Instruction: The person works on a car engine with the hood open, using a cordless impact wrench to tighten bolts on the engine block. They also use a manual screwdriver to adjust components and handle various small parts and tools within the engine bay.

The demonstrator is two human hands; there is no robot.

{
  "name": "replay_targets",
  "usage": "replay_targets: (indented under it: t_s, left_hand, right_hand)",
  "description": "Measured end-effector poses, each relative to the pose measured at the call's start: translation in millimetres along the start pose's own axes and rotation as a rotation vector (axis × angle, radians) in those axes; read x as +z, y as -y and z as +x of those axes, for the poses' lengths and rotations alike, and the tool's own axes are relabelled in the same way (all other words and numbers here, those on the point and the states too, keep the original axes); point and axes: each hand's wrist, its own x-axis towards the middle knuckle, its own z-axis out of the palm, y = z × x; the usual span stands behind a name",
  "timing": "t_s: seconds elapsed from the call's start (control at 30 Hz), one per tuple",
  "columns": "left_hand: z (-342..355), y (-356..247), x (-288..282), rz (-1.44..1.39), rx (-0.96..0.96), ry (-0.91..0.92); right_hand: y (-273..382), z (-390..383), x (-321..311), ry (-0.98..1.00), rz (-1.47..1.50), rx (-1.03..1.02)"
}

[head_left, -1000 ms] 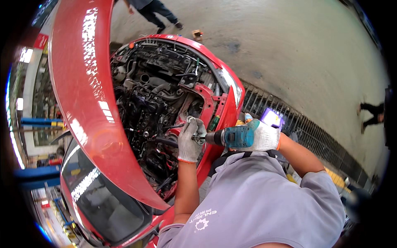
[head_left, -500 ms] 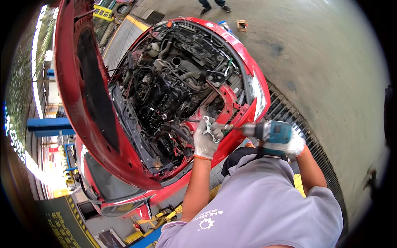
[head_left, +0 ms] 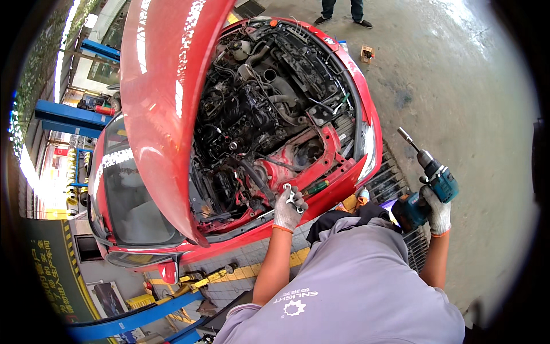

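My left hand point(head_left: 286, 213), in a white glove, is closed on a small silver wrench point(head_left: 291, 199) above the near fender of a red car point(head_left: 332, 198). My right hand point(head_left: 440, 217), also gloved, grips a teal cordless drill point(head_left: 443, 184) out to the right of the car. A long socket bit point(head_left: 408, 139) juts from its chuck, pointing up and left, touching nothing. Just right of my left hand, a green-handled tool point(head_left: 317, 187) lies on the fender edge. The engine bay point(head_left: 252, 114) is open, its hoses and engine parts exposed.
The raised red hood point(head_left: 157, 103) stands along the left of the bay. A floor grate point(head_left: 389, 178) runs beside the car's front. Farther off are a small box point(head_left: 366, 54) and a person's legs point(head_left: 342, 8). Blue lift arms point(head_left: 143, 315) and a yellow-black jack point(head_left: 206, 278) lie lower left.
The drill in my right hand has swung right, away from the fender and my left hand, its bit turning upward. The wrench stays in my left hand. My view has shifted.
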Motion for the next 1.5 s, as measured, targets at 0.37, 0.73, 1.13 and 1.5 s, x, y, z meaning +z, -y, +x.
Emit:
replay_targets:
  t_s: [0.37, 0.73, 1.13, 1.5]
  left_hand:
    - [14.3, -23.8, -32.2, -0.03, -0.027, 0.002]
    - [77.3, 0.4, 37.3, 0.95, 0.157, 0.152]
    - [185.7, 69.1, 80.7, 1.868, 0.6, -0.127]
    - [275.5, 122.3, 157.4, 1.686, 0.49, -0.75]
  right_hand:
    - [-12.7, -4.9, 8.5, -0.126, -0.17, 0.043]
    - [-22.4, -39.9, -6.9, -0.353, -0.08, 0.092]
    - [44.7, 69.0, -59.7, -0.219, -0.188, 0.006]
    - [81.0, 320.3, -137.7, 0.362, -0.899, -0.558]
